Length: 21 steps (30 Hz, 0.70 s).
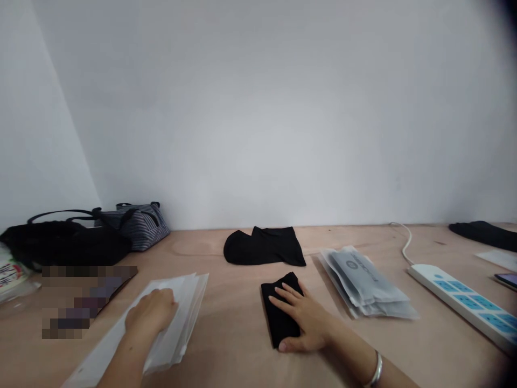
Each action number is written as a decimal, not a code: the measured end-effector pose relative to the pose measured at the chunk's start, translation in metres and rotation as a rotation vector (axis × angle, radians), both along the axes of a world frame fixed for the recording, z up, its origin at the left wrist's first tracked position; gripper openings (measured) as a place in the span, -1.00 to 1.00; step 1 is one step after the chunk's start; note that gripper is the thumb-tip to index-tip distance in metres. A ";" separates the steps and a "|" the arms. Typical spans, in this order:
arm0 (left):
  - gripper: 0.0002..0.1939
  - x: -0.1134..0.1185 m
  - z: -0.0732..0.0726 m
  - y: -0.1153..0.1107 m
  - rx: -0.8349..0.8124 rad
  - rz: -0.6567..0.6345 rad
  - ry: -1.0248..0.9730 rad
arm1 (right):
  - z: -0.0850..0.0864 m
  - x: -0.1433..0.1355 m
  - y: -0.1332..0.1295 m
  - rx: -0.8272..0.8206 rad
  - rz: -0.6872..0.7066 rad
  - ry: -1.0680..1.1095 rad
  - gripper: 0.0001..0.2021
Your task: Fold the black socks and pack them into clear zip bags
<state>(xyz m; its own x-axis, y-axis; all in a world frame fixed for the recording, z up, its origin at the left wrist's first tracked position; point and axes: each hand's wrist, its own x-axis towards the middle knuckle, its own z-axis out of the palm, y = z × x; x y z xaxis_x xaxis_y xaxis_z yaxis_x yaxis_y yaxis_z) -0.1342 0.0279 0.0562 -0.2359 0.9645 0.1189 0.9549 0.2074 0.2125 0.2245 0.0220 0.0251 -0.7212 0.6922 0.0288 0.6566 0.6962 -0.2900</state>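
My left hand (151, 311) rests on a stack of translucent zip bags (181, 323) at the left, its fingers curled under and pressed together; whether it pinches a bag is hidden. My right hand (302, 318) lies spread over a folded black cloth (278, 326) on the table, fingers apart and flat on it. Behind that cloth, near the wall, another black cloth piece (264, 248) lies flat, with a notch in its upper edge. To the right of my right hand sits a pile of filled frosted bags (367, 283) with dark printing on the top one.
A white power strip (464, 302) with blue sockets and a cable lies at the right, near a phone (507, 280) and a black cloth (484, 234). Far left are a black bag (68, 245), a striped bag (143, 229) and a pixelated item (91, 302).
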 end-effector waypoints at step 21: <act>-0.78 0.169 -0.066 0.020 0.144 -0.453 -0.191 | -0.026 -0.006 0.004 0.047 -0.451 0.151 -0.53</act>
<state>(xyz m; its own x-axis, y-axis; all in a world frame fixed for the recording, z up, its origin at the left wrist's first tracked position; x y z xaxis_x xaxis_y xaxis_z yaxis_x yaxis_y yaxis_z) 0.0351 0.0474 -0.0094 0.1717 0.9518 0.2541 0.8832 -0.2630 0.3883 0.2185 0.0260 -0.0005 -0.3349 0.9304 0.1491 0.8490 0.3665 -0.3806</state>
